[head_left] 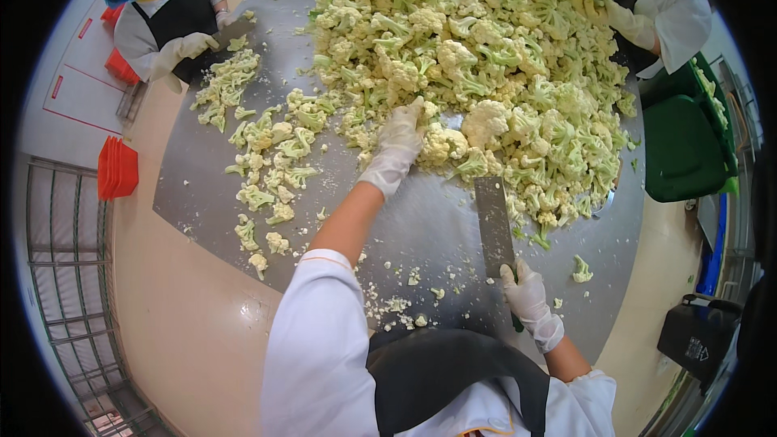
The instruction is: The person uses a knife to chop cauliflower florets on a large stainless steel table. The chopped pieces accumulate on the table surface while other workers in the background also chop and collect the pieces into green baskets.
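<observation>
My right hand, in a clear glove, grips the dark handle of a broad-bladed cleaver. Small white crumbs stick to the blade, which points away from me over the steel table. Gloved as well, my left hand reaches to the near edge of a big heap of cauliflower florets. Its fingers are beside or on florets there; whether they grip one cannot be told. A large cauliflower piece lies right of that hand. Cut florets are strewn to the left.
Across the table at left, a person holds another cleaver. A second person handles cauliflower at right. A green bin stands beside the table, and a black bin sits lower right. Red stacked containers and a wire rack are at left.
</observation>
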{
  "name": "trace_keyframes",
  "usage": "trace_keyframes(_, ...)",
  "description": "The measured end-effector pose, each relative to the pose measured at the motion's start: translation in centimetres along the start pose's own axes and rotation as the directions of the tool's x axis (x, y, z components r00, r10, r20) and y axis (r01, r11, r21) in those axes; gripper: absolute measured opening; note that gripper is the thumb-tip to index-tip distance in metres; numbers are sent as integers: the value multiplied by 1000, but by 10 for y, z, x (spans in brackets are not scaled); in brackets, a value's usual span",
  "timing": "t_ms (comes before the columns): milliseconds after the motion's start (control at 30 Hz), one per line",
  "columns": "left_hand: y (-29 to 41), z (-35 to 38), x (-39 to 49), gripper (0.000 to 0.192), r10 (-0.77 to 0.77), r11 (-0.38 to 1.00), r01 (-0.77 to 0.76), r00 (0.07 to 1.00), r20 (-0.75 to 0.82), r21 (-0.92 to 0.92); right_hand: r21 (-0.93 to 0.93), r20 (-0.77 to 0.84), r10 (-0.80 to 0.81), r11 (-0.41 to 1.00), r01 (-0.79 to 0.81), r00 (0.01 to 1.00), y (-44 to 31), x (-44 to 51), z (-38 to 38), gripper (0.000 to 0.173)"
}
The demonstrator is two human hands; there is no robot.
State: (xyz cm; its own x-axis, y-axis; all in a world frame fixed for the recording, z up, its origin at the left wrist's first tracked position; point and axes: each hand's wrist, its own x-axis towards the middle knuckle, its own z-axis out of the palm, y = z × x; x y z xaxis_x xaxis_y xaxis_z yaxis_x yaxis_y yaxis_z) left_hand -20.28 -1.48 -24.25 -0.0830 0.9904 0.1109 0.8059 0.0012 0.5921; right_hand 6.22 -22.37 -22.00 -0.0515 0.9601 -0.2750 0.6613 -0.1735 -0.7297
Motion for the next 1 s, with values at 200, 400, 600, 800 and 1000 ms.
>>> trace_keyframes(200,7,-36,-13,14,-250,878,213,968,-30,-429,35,-13,71,997,-71,997,2,-12,-6,20)
trace_keyframes(400,4,-20,-135,14,-277,724,284,954,112,-628,-194,-128,-255,954,228,958,-7,-20,-3,19)
trace_keyframes(600,3,29,-201,23,-260,718,309,950,172,-624,-440,163,-267,842,312,950,-28,-24,12,20)
trace_keyframes(800,-6,39,-192,35,-251,675,372,928,276,-637,-435,286,-142,862,261,948,-47,-7,22,19)
trace_keyframes(1000,2,22,-195,26,-155,929,167,986,63,-329,-581,398,3,774,250,917,-71,27,55,18)
